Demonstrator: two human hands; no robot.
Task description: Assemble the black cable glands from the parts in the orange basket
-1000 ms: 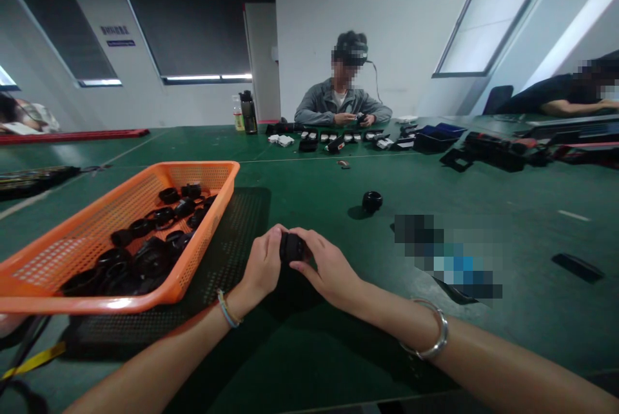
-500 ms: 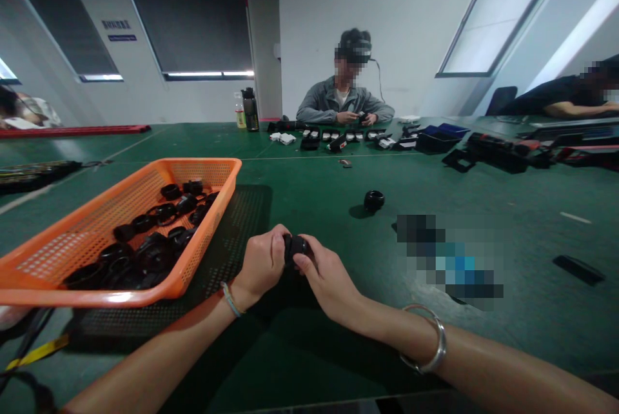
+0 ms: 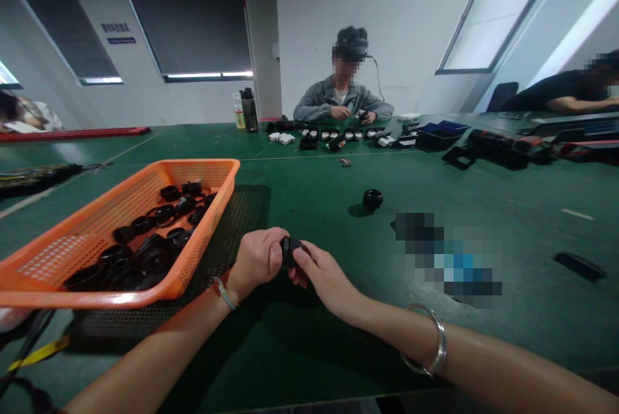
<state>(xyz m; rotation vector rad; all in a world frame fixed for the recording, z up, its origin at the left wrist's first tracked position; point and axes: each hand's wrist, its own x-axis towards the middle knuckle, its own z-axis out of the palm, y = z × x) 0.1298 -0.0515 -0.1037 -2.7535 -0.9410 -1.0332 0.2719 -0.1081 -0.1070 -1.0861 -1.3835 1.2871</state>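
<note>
Both of my hands meet above the green table, closed round one small black round part [image 3: 289, 251] that looks like moulded plastic. My left hand [image 3: 260, 256] wraps its left side in a fist-like grip. On its right side, my right hand [image 3: 323, 275] pinches it with the thumb on top and the fingers curled below. Fingers hide much of the part, so its exact kind does not show. Beyond my right hand a black ring-shaped part [image 3: 372, 200] stands on the table. Similar black round parts [image 3: 153, 253] lie heaped in the orange basket to the left.
The orange perforated basket [image 3: 130, 298] stands close to my left forearm. A blurred-out object [image 3: 449, 259] and a black strip [image 3: 579, 266] lie to the right. Across the table [image 3: 300, 182] a person [image 3: 343, 95] handles a dark item behind a row of black pieces. Two bottles [image 3: 248, 109] stand there too.
My hands have turned the black part slightly between them, and the right fingers now curl lower beneath it. The basket and the ring-shaped part have stayed in place.
</note>
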